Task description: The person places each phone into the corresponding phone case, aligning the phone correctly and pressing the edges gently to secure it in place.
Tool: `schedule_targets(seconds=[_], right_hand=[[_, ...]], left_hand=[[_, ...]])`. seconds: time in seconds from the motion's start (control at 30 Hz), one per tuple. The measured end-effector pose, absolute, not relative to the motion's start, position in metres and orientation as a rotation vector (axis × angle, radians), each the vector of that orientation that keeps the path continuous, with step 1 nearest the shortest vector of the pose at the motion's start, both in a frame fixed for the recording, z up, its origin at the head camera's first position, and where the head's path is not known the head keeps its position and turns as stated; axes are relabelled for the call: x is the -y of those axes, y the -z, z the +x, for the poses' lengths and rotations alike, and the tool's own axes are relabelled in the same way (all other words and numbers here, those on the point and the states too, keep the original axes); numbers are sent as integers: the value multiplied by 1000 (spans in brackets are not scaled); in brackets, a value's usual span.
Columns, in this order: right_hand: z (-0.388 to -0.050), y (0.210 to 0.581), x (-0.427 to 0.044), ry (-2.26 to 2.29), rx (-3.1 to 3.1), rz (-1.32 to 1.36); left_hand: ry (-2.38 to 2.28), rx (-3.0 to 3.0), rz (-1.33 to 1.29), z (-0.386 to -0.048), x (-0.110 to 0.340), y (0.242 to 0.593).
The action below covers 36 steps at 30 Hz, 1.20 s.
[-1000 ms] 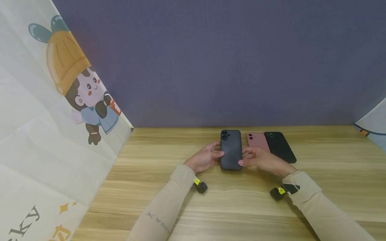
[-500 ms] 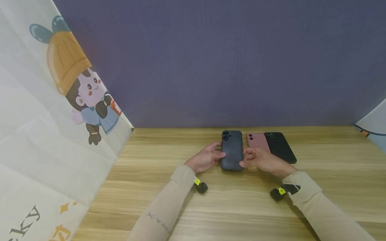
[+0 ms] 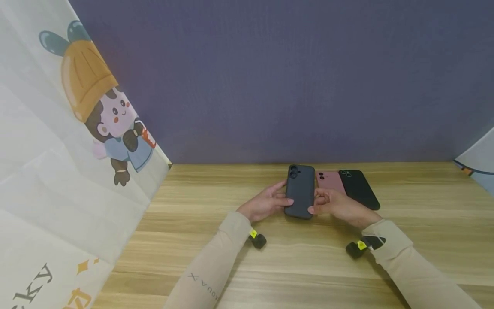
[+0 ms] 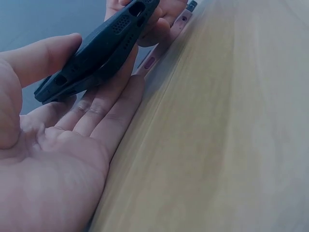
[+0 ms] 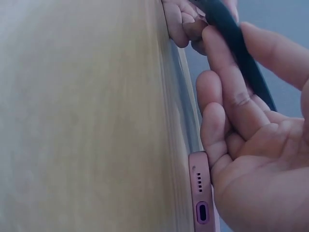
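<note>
Both hands hold a dark grey phone case (image 3: 300, 189) above the table, its back with the camera cut-outs facing up in the head view. My left hand (image 3: 266, 202) grips its left edge, thumb on the back and fingers beneath. My right hand (image 3: 336, 207) pinches the lower right edge between thumb and index finger. In the left wrist view the case (image 4: 107, 42) shows two dark layers with a gap along the bottom end; whether the inner one is a phone cannot be told. The right wrist view has the case (image 5: 241, 53) edge-on.
A pink phone (image 3: 330, 180) lies just right of the case, partly behind my right hand. Beside it lies a black phone (image 3: 359, 189). A dark blue-grey panel (image 3: 293, 86) closes the table's back, and a printed white sheet (image 3: 46, 171) stands at left.
The case has shifted slightly right and turned a little clockwise. My left hand has followed it, its thumb reaching further over the back. My right hand has hardly moved.
</note>
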State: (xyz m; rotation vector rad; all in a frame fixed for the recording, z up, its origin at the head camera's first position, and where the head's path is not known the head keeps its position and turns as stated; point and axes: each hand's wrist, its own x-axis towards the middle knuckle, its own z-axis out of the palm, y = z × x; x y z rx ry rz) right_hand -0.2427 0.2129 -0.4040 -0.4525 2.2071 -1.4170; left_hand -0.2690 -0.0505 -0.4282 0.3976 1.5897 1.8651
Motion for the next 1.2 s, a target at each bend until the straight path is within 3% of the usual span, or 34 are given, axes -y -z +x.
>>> schedule_targets(seconds=[1.2], right_hand=[[-247,410,-218,1472,-2145,-474]], left_hand=[[-1739,-1618,566,-266,51,424]])
